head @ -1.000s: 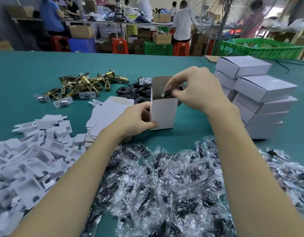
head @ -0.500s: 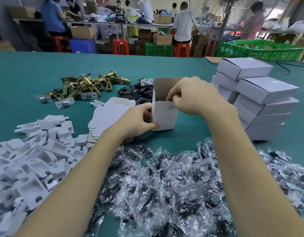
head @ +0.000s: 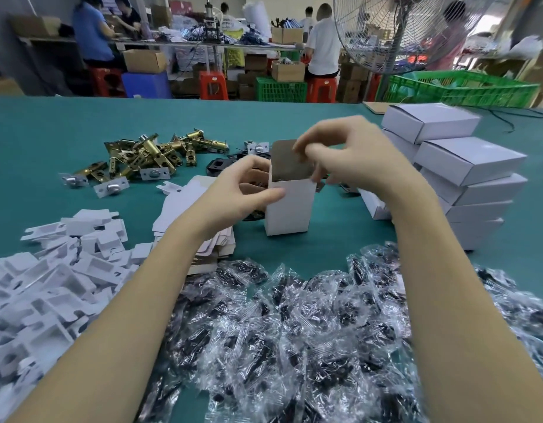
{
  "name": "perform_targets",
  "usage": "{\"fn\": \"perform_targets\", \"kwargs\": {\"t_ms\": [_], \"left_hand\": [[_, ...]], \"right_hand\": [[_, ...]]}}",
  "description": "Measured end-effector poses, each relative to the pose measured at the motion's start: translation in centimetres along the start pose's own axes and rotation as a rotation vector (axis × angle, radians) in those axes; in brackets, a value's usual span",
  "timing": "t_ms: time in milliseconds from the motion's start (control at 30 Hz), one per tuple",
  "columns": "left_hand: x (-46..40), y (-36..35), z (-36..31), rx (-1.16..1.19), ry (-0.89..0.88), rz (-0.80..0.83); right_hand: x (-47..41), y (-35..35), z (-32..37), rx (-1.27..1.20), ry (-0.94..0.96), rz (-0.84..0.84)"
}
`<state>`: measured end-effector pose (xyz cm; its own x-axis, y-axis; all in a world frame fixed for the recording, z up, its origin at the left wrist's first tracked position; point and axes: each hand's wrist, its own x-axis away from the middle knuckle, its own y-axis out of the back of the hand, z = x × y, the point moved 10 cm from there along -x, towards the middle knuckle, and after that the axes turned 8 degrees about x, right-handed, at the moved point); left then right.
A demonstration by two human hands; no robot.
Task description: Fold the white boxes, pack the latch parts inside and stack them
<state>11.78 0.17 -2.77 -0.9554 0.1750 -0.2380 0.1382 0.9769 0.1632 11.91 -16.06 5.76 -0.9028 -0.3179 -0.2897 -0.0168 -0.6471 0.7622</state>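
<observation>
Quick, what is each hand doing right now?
Left hand: holds the upright white box by its side.
Right hand: fingers curled at the box's open top flap; whether it pinches anything cannot be told.

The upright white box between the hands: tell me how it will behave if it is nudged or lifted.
The white box stands on its narrow end, taller than wide, so a sideways push would probably tip it. It looks like thin card with its top flap open, so likely light and easy to dent. The left hand grips its side, which probably steadies it.
</observation>
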Motion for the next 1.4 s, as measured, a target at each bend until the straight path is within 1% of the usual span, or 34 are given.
{"fn": "perform_targets", "kwargs": {"t_ms": [33,67,133,200,333,433,600,733,833,900,1000,1067,1167,1200,1300,1400], "left_hand": [[0.0,0.4,-0.2,0.037,-0.018,-0.032],[0.0,0.8,-0.4,0.066,-0.049,-0.065],[0.1,1.4,-1.1,0.092,-0.127,-0.118],[0.3,1.6,-1.8,0.039,-0.188,-0.140],[0.5,1.7,-1.9,-0.013,-0.216,-0.159],[0.7,1.9,-1.8,-0.018,-0.211,-0.181],[0.7,1.9,-2.0,-0.021,-0.224,-0.189],[0.7,1.8,-2.0,-0.016,-0.219,-0.182],[0.6,1.3,-2.1,-0.065,-0.204,-0.163],[0.5,1.1,-2.1,-0.080,-0.186,-0.193],[0.4,1.2,-2.4,-0.098,-0.188,-0.279],[0.3,1.3,-2.6,-0.109,-0.190,-0.319],[0.1,1.7,-1.9,0.095,-0.133,-0.320],[0.0,1.6,-2.1,0.109,-0.135,-0.298],[0.0,1.1,-3.2,-0.034,-0.184,-0.248],[0.2,1.1,-3.3,-0.090,-0.178,-0.245]], "right_hand": [[-0.1,0.7,-0.9,-0.092,-0.044,-0.076],[0.0,0.9,-2.1,-0.173,-0.106,-0.111],[0.1,-0.1,-4.3,-0.339,-0.230,-0.114],[0.3,-1.4,-6.0,-0.481,-0.321,-0.093],[0.5,-4.7,-7.2,-0.660,-0.417,0.033],[0.7,-5.9,-8.2,-0.781,-0.506,0.027],[1.4,-7.5,-9.3,-0.839,-0.596,0.057],[1.1,-8.7,-8.6,-0.988,-0.571,0.151],[0.9,-9.0,-8.3,-0.998,-0.552,0.200],[0.9,-8.9,-8.3,-1.001,-0.545,0.209],[0.4,-8.5,-7.9,-0.930,-0.494,0.187],[-0.3,-7.9,-7.5,-0.872,-0.427,0.130],[-0.7,-7.3,-6.8,-0.908,-0.335,0.042],[-0.7,-7.2,-6.8,-0.928,-0.315,0.034],[-0.5,-7.2,-6.6,-0.931,-0.287,0.030],[-0.6,-7.2,-6.5,-0.916,-0.266,0.028]]}}
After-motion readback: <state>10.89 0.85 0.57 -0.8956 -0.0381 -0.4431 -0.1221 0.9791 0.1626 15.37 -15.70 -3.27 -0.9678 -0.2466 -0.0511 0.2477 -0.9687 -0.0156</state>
